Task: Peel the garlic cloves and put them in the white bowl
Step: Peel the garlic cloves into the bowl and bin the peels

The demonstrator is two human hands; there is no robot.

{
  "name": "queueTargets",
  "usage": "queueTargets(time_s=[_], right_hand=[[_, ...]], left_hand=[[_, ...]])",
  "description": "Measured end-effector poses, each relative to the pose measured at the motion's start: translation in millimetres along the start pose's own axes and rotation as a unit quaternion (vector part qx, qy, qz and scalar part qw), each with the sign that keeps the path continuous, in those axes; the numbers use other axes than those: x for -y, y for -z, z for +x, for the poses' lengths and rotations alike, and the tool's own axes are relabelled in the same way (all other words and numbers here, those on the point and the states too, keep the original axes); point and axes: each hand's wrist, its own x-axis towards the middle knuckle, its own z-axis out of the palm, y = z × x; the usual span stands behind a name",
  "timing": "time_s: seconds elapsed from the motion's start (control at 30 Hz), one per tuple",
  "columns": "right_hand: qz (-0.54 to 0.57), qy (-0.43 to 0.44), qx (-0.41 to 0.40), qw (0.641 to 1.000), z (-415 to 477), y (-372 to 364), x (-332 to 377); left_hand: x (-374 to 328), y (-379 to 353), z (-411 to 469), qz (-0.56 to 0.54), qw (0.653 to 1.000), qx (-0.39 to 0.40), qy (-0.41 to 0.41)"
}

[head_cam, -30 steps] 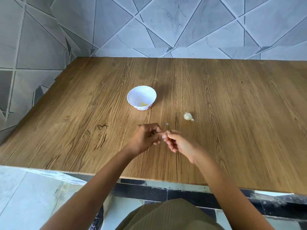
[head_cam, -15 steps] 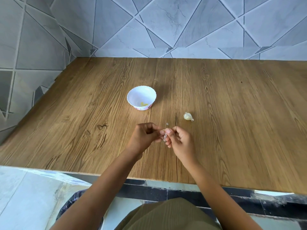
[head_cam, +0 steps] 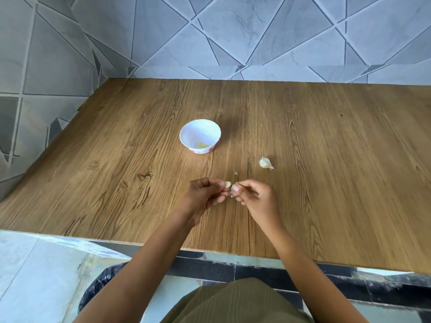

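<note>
Grey triangle-tiled walls back the brown wood-grain tabletop (head_cam: pixel 326 159), where I hold both hands low so skin drops close by. My left hand (head_cam: pixel 205 194) pinches the small pale garlic clove (head_cam: pixel 227 184) at its fingertips; my right hand (head_cam: pixel 255 197), at 3 o'clock of it, pinches a papery skin flake (head_cam: pixel 233 191). The white scalloped bowl (head_cam: pixel 194 131) waits at 11 o'clock, an unpeeled white clove (head_cam: pixel 265 163) at 1.

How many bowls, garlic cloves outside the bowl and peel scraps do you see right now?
White bowl: 1
Garlic cloves outside it: 2 (loose clove on table, held clove in left hand)
Peel scraps: 2 (loose scrap on table, held scrap in right hand)
Total: 5
</note>
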Motion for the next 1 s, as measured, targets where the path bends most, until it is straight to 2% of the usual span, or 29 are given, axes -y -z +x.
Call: queueTargets(time_s=[0.1, 0.2, 0.37, 0.5, 0.63, 0.8, 0.9, 1.0], right_hand=[[-0.112, 0.057, -0.039, 0.991, 1, 6, -1], [-0.146, 0.076, -0.031, 0.986, 4, 4, -1], [-0.026, 0.003, 0.084, 0.996, 9, 6, 2], [0.114, -0.062, 0.098, 0.987, 11, 8, 5], [0.119, -0.062, 0.106, 0.985, 12, 5, 8], [0.117, -0.06, 0.089, 0.987, 10, 4, 8], [0.175, -0.109, 0.102, 0.973, 7, 9, 8], [0.248, -0.177, 0.117, 0.945, 6, 14, 7]], left_hand=[[-1, 2, 0, 0.078, 0.996, -0.019, -0.047], [-1, 1, -1, 0.134, 0.987, -0.034, -0.077], [-5, 2, -1, 0.185, 0.977, -0.031, -0.099], [-8, 0, -2, 0.19, 0.978, 0.008, -0.082], [-7, -2, -3, 0.216, 0.972, 0.002, -0.097], [1, -7, -3, 0.265, 0.952, -0.054, -0.142], [-1, -3, -3, 0.221, 0.968, -0.002, -0.121], [-6, 1, -2, 0.147, 0.985, 0.065, -0.059]])
